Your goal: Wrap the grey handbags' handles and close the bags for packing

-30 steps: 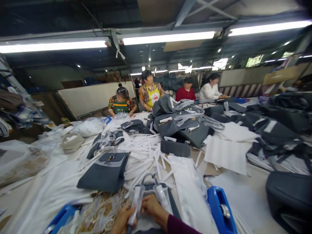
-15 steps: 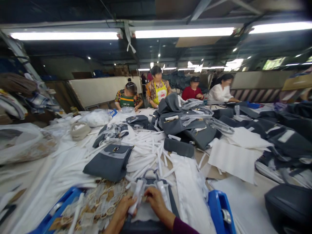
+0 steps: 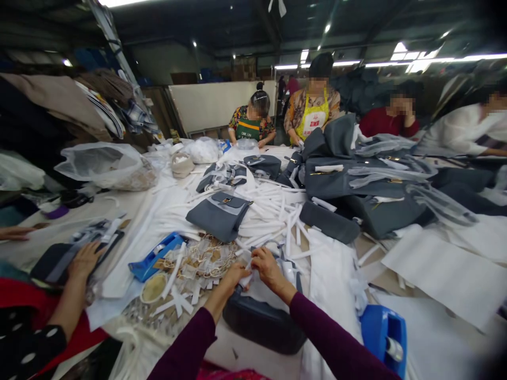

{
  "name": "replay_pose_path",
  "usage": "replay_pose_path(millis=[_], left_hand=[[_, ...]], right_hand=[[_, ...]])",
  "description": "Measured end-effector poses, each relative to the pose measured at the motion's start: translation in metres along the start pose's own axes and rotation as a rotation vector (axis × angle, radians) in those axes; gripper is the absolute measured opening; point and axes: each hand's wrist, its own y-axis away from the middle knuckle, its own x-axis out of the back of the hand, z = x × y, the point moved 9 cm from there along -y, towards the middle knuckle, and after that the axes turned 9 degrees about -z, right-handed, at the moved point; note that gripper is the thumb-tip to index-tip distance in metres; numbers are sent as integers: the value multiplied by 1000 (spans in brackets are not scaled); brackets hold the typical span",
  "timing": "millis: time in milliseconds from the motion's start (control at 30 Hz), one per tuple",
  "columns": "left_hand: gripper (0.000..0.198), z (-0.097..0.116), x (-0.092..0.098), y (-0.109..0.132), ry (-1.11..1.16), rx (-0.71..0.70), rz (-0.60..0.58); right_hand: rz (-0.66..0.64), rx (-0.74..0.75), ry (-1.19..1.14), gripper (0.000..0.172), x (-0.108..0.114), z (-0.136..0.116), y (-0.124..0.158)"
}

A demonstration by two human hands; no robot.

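My left hand (image 3: 233, 276) and my right hand (image 3: 267, 267) meet over a dark grey bag (image 3: 261, 316) that stands at the table's near edge. Both hands are closed, pinching the white-wrapped handle (image 3: 247, 278) at the bag's top. White paper lies around the handle and over the bag's top. Both my sleeves are dark purple. A pile of small tags on strings (image 3: 202, 261) lies just left of my left hand.
A blue tape dispenser (image 3: 154, 257) sits left of the tags, another (image 3: 384, 332) at the right front. Grey bags (image 3: 219, 214) and white strips (image 3: 273, 216) cover the table. A co-worker's hand (image 3: 83, 258) rests at the left. Several people work at the far side.
The camera has tilted down and turned left, so the table's left side and a co-worker now show. My hands stay pinched on the bag's wrapped handle.
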Motion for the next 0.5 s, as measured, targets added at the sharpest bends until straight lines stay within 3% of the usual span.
replay_pose_path(millis=[100, 200, 500], left_hand=[[24, -1, 1, -1, -27, -14, 37], [24, 1, -1, 0, -41, -39, 43], [39, 7, -7, 9, -6, -73, -31]], right_hand=[[-165, 14, 25, 16, -14, 0, -13], [-320, -106, -4, 17, -30, 15, -19], [-371, -328, -65, 15, -44, 40, -23]])
